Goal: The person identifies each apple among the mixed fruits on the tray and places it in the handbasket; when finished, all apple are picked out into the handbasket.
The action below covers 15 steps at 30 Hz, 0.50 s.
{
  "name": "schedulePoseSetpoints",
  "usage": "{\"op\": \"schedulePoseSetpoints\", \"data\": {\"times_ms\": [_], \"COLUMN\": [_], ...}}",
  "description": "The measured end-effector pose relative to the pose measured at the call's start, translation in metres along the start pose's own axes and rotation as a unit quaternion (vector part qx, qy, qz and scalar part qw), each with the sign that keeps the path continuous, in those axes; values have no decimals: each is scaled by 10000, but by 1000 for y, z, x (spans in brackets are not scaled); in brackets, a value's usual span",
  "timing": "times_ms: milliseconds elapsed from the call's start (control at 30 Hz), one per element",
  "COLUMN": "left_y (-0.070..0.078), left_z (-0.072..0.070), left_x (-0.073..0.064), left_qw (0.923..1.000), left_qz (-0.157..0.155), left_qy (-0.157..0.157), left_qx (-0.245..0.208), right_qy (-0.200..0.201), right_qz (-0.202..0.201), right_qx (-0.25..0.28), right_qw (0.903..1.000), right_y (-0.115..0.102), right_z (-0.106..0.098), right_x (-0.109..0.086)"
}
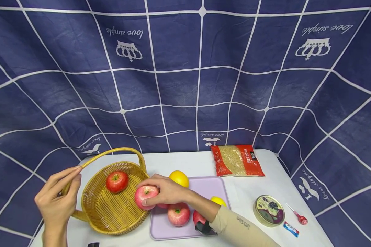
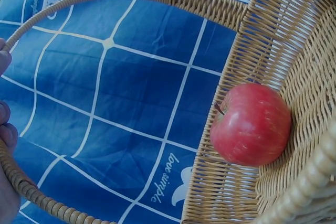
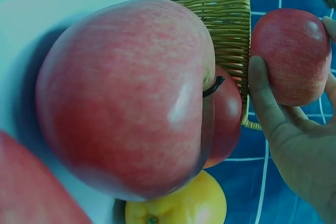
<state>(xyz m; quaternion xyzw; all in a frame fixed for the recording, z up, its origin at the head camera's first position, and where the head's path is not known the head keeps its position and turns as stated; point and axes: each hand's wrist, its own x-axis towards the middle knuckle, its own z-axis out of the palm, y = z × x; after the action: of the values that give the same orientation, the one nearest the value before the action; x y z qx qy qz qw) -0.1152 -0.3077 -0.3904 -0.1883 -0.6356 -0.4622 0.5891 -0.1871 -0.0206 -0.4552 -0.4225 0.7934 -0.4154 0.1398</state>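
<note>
My left hand (image 1: 58,195) grips the handle of a wicker basket (image 1: 111,223), which stands at the left of the table. One red apple (image 1: 117,181) lies inside, against the basket's wall in the left wrist view. A pinkish-red apple (image 1: 146,197) is held by my right hand (image 1: 167,189), fingers and thumb round its sides, near the basket's right rim. Below that arm lies a lilac tray (image 1: 173,234) with more apples, one of them a red apple (image 1: 178,214) at the front. An orange-yellow fruit (image 1: 179,178) sits at the tray's back left corner.
A yellow fruit (image 1: 218,201) is partly hidden by the right forearm. At the back right lies a red bag of grain (image 1: 238,160). A round tin (image 1: 269,210), a lollipop (image 1: 302,219) and a small blue packet (image 1: 291,229) are on the right. A blue curtain (image 1: 179,85) hangs behind.
</note>
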Motion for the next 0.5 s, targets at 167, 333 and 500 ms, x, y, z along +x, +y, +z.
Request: {"op": "schedulePoseSetpoints", "data": {"times_ms": [167, 333, 500], "left_y": [-1, -1, -1], "left_z": [0, 0, -1], "left_x": [0, 0, -1], "left_qw": [10000, 10000, 10000], "left_qz": [-14, -2, 19], "left_qy": [10, -22, -41], "left_qx": [-63, -48, 45], "right_qy": [12, 19, 34], "right_qz": [-36, -96, -96], "right_qx": [-117, -175, -253], "right_qw": [9999, 9998, 9996], "right_y": [0, -1, -3], "right_z": [3, 5, 7], "right_x": [6, 10, 13]}}
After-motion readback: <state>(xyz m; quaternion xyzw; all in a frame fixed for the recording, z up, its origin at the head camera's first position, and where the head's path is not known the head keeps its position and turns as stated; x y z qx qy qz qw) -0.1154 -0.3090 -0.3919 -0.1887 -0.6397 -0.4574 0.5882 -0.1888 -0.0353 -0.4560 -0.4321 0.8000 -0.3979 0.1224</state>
